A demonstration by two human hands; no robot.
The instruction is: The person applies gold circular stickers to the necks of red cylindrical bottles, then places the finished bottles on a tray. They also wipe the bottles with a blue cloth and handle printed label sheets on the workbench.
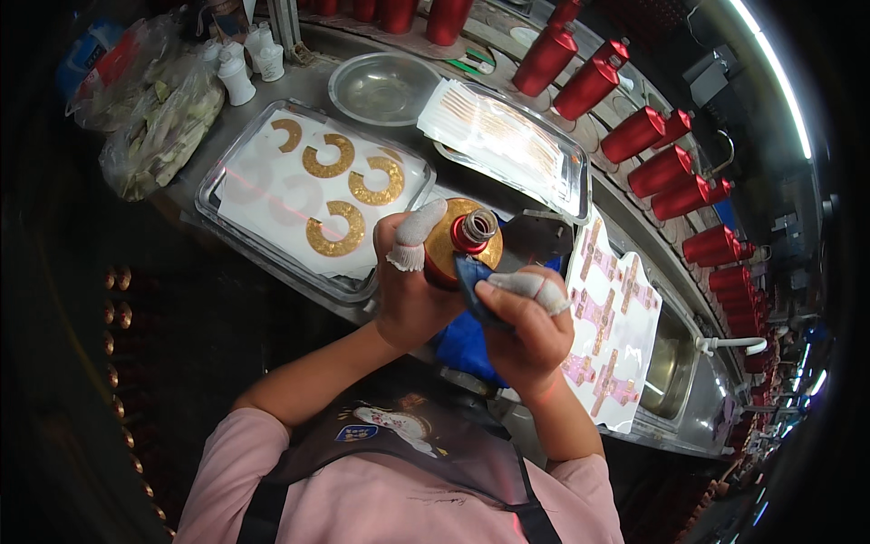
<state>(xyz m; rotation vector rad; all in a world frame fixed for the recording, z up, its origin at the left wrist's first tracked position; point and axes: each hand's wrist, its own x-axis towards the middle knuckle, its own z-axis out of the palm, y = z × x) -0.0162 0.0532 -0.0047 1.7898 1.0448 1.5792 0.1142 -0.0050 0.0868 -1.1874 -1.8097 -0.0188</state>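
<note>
My left hand [412,295] is wrapped round a red bottle [468,233] with a bare threaded glass neck [480,223], tilted up toward me. A gold ring-shaped decal [441,243] covers its shoulder around the neck. In my right hand [533,340], pinched between thumb and fingers, is a dark blue flat scraper [473,283], its end against the bottle's shoulder. White finger cots cover my left thumb and a digit of my right hand. Left of the bottle, a metal tray [272,260] holds a white sheet with several gold C-shaped decals [335,231].
Beyond the tray stands a round metal bowl [383,89]. Another tray [573,201] bears strips of decal sheet. Pink-and-gold decal sheets [609,317] lie right, beside a sink [671,358] with a white faucet. Red bottles [632,134] line a conveyor behind. A plastic bag [163,136] sits far left.
</note>
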